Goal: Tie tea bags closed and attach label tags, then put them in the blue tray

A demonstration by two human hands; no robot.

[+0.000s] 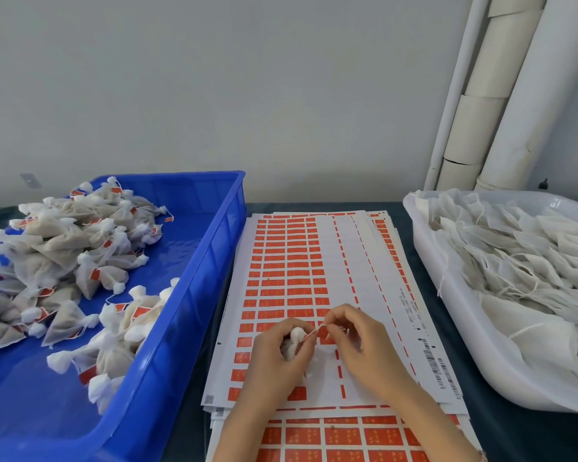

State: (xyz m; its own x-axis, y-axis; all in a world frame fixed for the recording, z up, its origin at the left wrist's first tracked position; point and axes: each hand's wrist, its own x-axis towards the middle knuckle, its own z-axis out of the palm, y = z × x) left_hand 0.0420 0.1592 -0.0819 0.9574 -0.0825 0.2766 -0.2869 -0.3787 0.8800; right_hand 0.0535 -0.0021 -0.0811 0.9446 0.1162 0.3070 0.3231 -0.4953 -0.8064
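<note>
Head view, nearest first: our left hand (281,358) curls round a small white tea bag (297,335) over the sheets of orange labels (281,261), while our right hand (361,341) pinches the bag's thin string (315,331) between thumb and forefinger. Farther back on the left, the blue tray (211,241) holds a heap of tied, tagged bags (64,248). On the right a white tray (464,345) is full of flat untied bags (531,261), with pale pipes (514,95) against the wall behind.

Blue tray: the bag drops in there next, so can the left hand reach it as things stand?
Probably yes. The blue tray lies open-topped just beside the left hand, with nothing standing between them. The left hand grips the tea bag, though, and the right hand pinches its string.
</note>
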